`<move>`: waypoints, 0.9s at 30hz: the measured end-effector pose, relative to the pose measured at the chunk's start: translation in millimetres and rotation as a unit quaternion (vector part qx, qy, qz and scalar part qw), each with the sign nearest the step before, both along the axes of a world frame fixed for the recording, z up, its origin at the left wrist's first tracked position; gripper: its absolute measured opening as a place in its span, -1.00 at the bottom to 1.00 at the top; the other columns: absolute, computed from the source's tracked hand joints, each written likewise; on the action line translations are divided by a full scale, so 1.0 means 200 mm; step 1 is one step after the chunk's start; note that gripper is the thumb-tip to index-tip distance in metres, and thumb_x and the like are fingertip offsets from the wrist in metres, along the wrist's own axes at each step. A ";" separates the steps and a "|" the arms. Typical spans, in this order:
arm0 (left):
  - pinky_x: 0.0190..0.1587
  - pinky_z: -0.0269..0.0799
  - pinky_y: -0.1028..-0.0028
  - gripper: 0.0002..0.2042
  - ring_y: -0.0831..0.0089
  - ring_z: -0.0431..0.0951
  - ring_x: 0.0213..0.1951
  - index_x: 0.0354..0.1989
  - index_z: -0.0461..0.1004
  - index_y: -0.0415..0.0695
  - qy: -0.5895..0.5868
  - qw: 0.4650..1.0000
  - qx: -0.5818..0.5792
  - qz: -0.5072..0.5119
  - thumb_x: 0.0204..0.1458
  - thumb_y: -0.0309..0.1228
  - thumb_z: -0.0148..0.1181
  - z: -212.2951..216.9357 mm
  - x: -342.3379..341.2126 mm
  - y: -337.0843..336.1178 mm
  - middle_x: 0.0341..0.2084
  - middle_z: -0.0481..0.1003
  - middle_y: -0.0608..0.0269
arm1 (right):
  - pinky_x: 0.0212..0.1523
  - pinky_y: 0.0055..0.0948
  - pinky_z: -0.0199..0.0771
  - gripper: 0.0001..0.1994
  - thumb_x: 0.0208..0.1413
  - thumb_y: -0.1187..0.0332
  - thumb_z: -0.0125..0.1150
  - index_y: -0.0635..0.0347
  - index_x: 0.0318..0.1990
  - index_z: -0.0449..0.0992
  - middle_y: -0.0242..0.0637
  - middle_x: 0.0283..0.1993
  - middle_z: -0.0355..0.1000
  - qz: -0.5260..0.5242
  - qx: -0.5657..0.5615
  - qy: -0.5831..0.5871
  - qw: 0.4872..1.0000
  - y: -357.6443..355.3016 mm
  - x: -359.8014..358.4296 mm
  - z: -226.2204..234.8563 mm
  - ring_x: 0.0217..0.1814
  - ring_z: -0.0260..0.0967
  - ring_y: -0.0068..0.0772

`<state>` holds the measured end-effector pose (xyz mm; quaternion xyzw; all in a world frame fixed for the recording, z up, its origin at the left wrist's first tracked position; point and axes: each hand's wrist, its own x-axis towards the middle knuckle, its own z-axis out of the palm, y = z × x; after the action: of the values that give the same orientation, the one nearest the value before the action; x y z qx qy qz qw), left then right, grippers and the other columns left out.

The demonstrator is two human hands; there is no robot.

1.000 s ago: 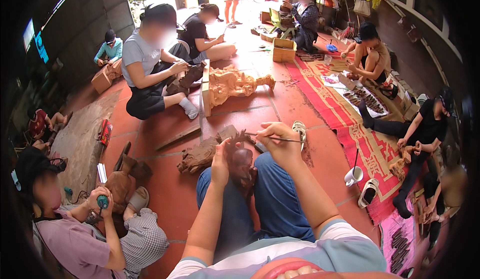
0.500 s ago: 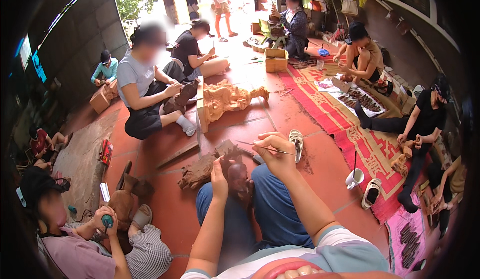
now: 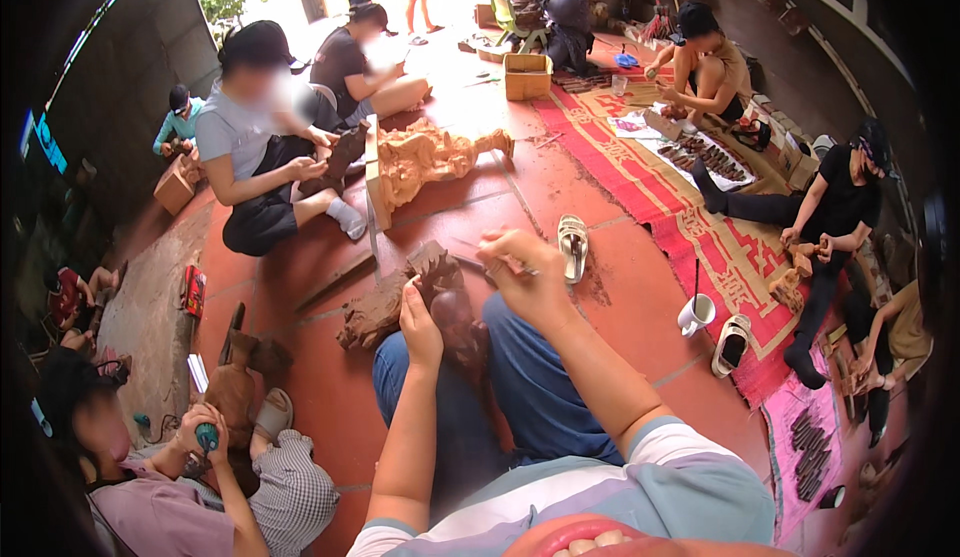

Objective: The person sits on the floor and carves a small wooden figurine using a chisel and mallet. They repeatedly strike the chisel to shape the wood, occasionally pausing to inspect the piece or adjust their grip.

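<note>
A dark brown wood carving (image 3: 460, 325) stands between my knees, with a smooth rounded part near me and a rough, jagged part (image 3: 368, 315) to the left. Against its side rests my left hand (image 3: 421, 325), fingers stretched upward and not wrapped round it; whether the palm presses on the wood is hidden. My right hand (image 3: 526, 265) is raised above my right knee, its fingers pinched on a thin tool (image 3: 517, 268). Motion blurs that tool, and its tip cannot be made out.
A large light-wood statue (image 3: 430, 162) lies ahead on the tiles. Right of me are a sandal (image 3: 571, 249), a white mug (image 3: 694, 315) and a red patterned mat (image 3: 690, 247). Close at left, a person holds a green-handled tool (image 3: 207, 437). Several people sit around.
The view has shifted slightly, so the surroundings sit higher and further left. My right hand has turned, and its thin tool, clear before, is now blurred. My left hand stays by the carving.
</note>
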<state>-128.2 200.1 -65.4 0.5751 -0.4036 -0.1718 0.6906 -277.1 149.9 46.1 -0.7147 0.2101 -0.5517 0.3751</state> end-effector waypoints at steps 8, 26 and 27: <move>-0.01 0.30 0.38 -0.55 0.26 0.46 -0.12 -0.07 0.39 -0.31 0.009 0.999 -0.011 0.031 0.27 -0.20 -0.37 -0.04 0.01 0.01 -0.20 0.49 0.01 | -0.19 -0.49 0.44 -0.93 -0.08 0.54 0.28 0.28 -0.40 0.52 -0.24 -0.40 0.50 -0.010 0.005 -0.018 1.000 -0.05 0.00 -0.05 -0.21 0.49 -0.45; -0.05 0.31 0.44 -0.44 0.35 0.47 -0.21 -0.22 0.47 -0.34 0.079 0.995 0.059 -0.016 0.27 -0.08 -0.40 -0.01 0.00 0.03 -0.30 0.52 0.08 | -0.28 -0.57 0.44 -0.93 -0.06 0.63 0.19 0.26 -0.42 0.50 -0.30 -0.41 0.46 -0.014 -0.012 0.007 1.000 -0.09 0.04 0.05 -0.32 0.46 -0.52; -0.06 0.31 0.43 -0.42 0.34 0.46 -0.22 -0.21 0.46 -0.35 0.083 0.995 0.046 -0.017 0.27 -0.06 -0.40 0.00 -0.01 0.02 -0.31 0.51 0.07 | -0.34 -0.57 0.41 -0.92 -0.06 0.65 0.17 0.27 -0.45 0.48 -0.32 -0.41 0.44 0.054 -0.025 0.043 0.997 -0.03 0.08 0.08 -0.36 0.44 -0.52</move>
<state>-130.9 203.3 -65.6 0.5830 -0.3458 -0.2492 0.6917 -260.1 143.4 61.2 -0.7570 0.1730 -0.5046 0.3773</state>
